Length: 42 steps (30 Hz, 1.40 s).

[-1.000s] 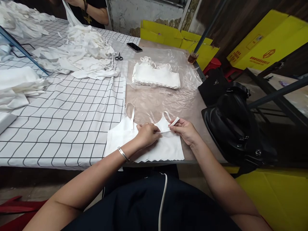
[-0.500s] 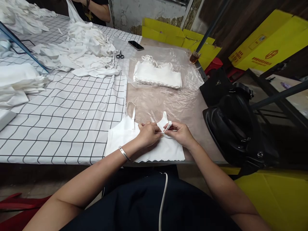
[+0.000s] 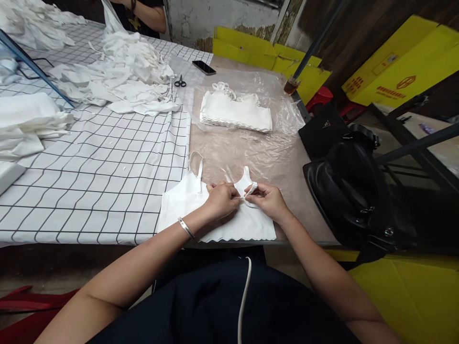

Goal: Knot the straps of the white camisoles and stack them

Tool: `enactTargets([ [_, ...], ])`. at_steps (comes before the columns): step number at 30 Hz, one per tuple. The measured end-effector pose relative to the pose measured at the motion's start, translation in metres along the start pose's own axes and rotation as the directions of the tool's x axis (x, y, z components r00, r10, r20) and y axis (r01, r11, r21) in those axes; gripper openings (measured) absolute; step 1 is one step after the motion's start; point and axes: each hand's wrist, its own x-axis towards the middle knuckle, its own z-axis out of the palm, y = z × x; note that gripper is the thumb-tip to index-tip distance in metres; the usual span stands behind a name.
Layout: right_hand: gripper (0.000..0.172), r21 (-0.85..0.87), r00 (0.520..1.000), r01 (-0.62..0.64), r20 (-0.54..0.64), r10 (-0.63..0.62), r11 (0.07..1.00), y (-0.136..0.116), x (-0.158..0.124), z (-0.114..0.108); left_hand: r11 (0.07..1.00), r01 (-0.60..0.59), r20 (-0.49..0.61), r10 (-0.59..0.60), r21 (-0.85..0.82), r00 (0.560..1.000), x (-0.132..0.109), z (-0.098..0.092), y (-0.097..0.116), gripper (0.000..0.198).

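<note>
A white garment point(image 3: 179, 210) with thin straps lies flat at the table's front edge, its scalloped hem toward me. My left hand point(image 3: 222, 200), a silver bangle at its wrist, pinches the garment's upper edge near the middle. Close by on the right, my right hand point(image 3: 267, 198) grips the strap point(image 3: 252, 188) between thumb and fingers, where it meets the cloth. The other strap point(image 3: 200, 174) stands in a loop left of my left hand. Beyond them, a stack of folded white garments point(image 3: 234, 112) rests on clear plastic.
Piles of white cloth point(image 3: 136, 71) cover the back left of the checked tablecloth point(image 3: 107, 177). Small black scissors point(image 3: 180, 81) and a phone point(image 3: 204, 67) lie behind. Black bags point(image 3: 344, 186) sit at the right edge, near a cup point(image 3: 291, 85). A person's arm point(image 3: 152, 18) shows at the back.
</note>
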Motion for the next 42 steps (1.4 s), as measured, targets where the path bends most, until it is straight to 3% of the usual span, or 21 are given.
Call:
enactTargets([
  [8, 0.014, -0.086, 0.993, 0.110, -0.042, -0.114, 0.990, -0.002, -0.001, 0.010, 1.000, -0.013, -0.001, 0.013, 0.011, 1.000, -0.001, 0.003, 0.000, 0.017],
  [14, 0.018, -0.078, 0.991, 0.078, -0.105, -0.086, 0.994, 0.000, 0.002, 0.002, 1.000, -0.007, -0.020, 0.006, -0.029, 1.000, -0.002, 0.001, 0.001, 0.015],
  [30, 0.017, -0.084, 0.992, 0.109, -0.059, -0.114, 0.991, 0.007, -0.004, 0.014, 0.999, -0.029, -0.016, 0.030, 0.014, 0.999, -0.003, 0.003, -0.001, 0.019],
  [38, 0.029, 0.113, 0.998, 0.030, -0.054, -0.024, 0.993, -0.001, 0.005, 0.025, 0.999, -0.034, -0.019, 0.035, 0.025, 0.999, 0.001, 0.007, -0.004, 0.016],
  [42, 0.036, 0.074, 0.991, -0.015, -0.133, 0.025, 0.997, -0.004, 0.028, 0.023, 0.997, -0.035, 0.006, 0.034, 0.071, 0.999, 0.002, 0.008, 0.000, 0.016],
])
